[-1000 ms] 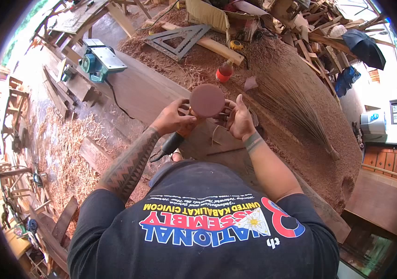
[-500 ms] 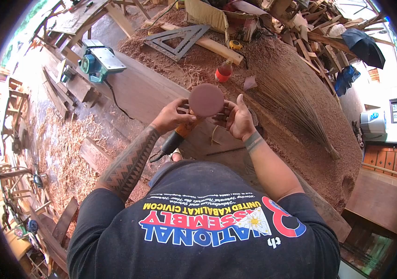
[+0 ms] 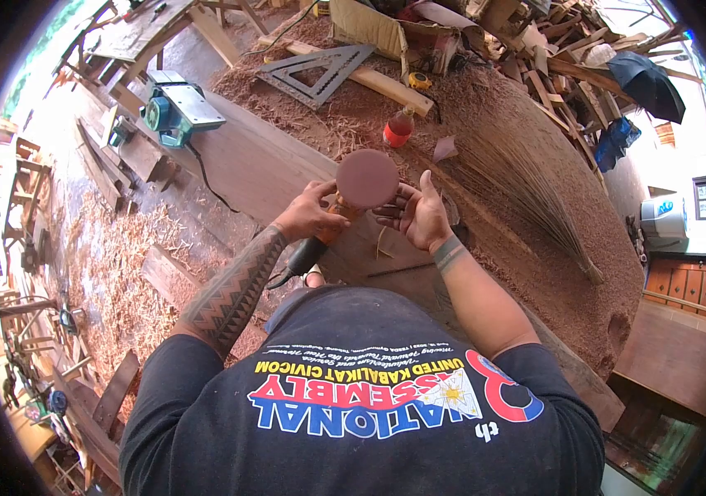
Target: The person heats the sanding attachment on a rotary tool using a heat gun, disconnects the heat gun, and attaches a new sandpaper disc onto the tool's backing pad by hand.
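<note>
A handheld power sander with an orange and black body (image 3: 317, 246) points its round reddish-brown sanding disc (image 3: 367, 178) upward. My left hand (image 3: 313, 212) is closed around the sander's body just beneath the disc. On the other side, my right hand (image 3: 421, 212) is open, thumb raised and fingers spread, with its fingertips at the disc's edge. Whether those fingertips press on the disc or support it from behind, I cannot tell. The sander's dark cord end (image 3: 293, 271) hangs toward my legs.
Beyond my hands lies a wide wooden board (image 3: 245, 153) bearing a green electric planer (image 3: 179, 112). Past the disc stand a bottle with a red label (image 3: 398, 128), a triangular square (image 3: 316, 74) and a yellow tape measure (image 3: 419, 80). A stick broom (image 3: 527, 190) lies right, among sawdust.
The sander and disc stay nearly in place. My left-hand fingers shift slightly on the body, and my right hand moves a little at the disc's edge.
</note>
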Action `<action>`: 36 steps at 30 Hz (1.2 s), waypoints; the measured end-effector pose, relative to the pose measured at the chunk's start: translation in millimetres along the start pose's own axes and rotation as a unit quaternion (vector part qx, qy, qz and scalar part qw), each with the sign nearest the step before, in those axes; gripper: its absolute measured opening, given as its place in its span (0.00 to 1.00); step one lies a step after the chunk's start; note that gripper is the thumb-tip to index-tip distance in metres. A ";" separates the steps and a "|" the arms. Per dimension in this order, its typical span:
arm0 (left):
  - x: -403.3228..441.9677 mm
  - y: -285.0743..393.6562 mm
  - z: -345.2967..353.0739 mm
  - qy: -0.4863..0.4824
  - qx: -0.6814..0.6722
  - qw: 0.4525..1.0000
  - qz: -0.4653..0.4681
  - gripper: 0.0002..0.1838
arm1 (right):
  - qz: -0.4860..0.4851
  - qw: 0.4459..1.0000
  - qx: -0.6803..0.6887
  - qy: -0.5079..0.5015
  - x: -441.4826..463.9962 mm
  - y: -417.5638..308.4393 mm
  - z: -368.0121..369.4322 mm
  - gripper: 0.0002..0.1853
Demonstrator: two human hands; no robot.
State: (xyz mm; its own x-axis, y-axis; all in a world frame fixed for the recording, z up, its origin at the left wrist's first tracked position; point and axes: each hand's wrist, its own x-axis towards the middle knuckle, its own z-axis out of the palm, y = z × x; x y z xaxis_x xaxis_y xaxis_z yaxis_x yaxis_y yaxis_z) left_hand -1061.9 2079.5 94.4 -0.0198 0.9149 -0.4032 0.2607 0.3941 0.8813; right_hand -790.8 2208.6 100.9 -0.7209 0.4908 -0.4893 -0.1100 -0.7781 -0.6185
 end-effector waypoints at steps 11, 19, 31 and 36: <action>4.6 4.3 0.3 0.003 -0.147 0.988 0.043 0.45 | -0.033 0.999 -0.041 -0.004 -4.3 -0.9 7.5 0.40; 4.4 44.6 0.0 0.005 -0.205 0.979 0.016 0.32 | -0.034 0.998 -0.042 0.012 -2.4 -5.2 20.7 0.30; 24.3 33.1 1.5 0.061 -0.125 0.989 0.038 0.24 | -0.049 0.997 -0.049 0.018 -1.9 -12.1 34.1 0.23; 47.0 39.9 -2.0 0.088 -0.149 0.985 0.003 0.21 | -0.102 0.981 -0.158 0.051 23.0 -11.9 26.9 0.19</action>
State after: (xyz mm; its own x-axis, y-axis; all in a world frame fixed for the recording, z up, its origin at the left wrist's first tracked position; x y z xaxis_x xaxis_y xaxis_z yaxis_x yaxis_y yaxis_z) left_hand -1054.3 2138.4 111.1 -0.1931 0.9080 -0.3719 -0.0326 0.3729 0.9273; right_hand -824.4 2218.6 113.6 -0.6315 0.6729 -0.3852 -0.0157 -0.5078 -0.8613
